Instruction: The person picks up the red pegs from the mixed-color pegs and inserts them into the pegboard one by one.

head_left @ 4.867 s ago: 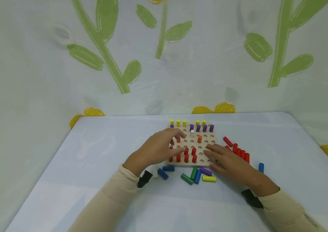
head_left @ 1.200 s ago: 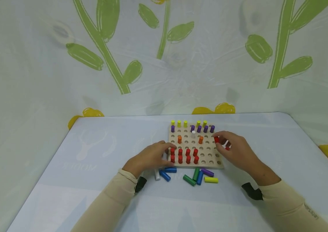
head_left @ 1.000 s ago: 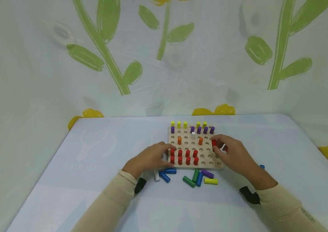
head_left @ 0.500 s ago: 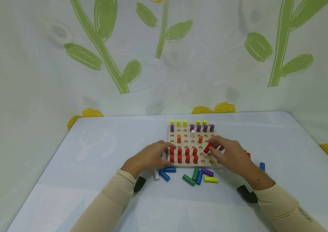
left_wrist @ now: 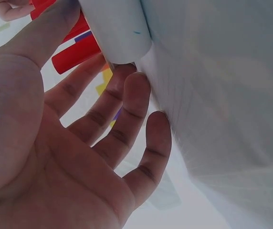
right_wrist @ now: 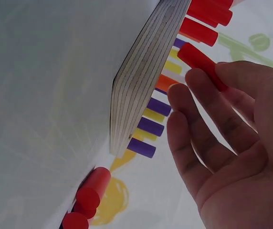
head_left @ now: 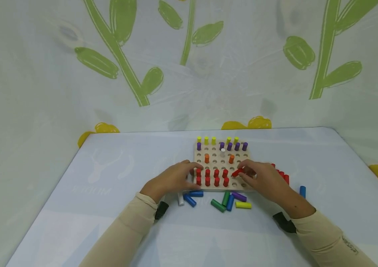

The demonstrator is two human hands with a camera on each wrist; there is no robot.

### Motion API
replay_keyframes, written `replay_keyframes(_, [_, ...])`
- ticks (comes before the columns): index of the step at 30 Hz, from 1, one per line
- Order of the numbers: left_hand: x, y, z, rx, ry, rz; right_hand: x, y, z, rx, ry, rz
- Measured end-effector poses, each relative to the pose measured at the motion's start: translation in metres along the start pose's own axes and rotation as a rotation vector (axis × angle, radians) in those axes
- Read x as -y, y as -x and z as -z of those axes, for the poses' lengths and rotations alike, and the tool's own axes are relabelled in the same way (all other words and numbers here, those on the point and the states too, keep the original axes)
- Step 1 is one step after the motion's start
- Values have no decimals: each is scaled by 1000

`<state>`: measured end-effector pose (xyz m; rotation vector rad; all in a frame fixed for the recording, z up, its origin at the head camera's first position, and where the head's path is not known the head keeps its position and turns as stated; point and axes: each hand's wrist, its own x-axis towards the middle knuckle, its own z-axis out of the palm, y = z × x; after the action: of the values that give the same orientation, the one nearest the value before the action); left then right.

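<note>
In the head view, a wooden pegboard (head_left: pixel 210 161) stands on the table with yellow, purple, orange, white and red pegs in its holes. My right hand (head_left: pixel 266 181) pinches a red peg (right_wrist: pixel 201 64) between thumb and index finger. That peg is tilted, its lower end close over the holes just right of the two front red rows. At the board's left side rests my left hand (head_left: pixel 172 181), its thumb by the front left corner and its fingers loosely bent along the edge. A white peg (left_wrist: pixel 120 31) looms near those fingers in the left wrist view.
Loose pegs lie before the board: blue pegs (head_left: pixel 190 200), green pegs (head_left: pixel 218 205), a purple peg (head_left: pixel 239 197) and a yellow peg (head_left: pixel 243 205). To the right, red pegs (head_left: pixel 286 178) are partly behind my right hand, near another blue peg (head_left: pixel 302 191).
My right hand has picked up a red peg from the right and brought it left over the board, tilting it. My left hand has moved back to the board's left edge and stayed there.
</note>
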<state>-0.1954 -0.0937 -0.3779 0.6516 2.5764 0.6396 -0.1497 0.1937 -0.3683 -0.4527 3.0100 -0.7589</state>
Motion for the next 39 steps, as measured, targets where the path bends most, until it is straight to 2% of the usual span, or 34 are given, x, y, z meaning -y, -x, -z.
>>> replay_keyframes(19, [-3,0,2,11,22,27,2,1,2,40,21,5])
replay_keyframes(29, [-2,0,1,8,23,14,1,1,1,55,12,6])
replay_keyframes(39, [-1,0,1,3,17,9,1,2,0,41,55,34])
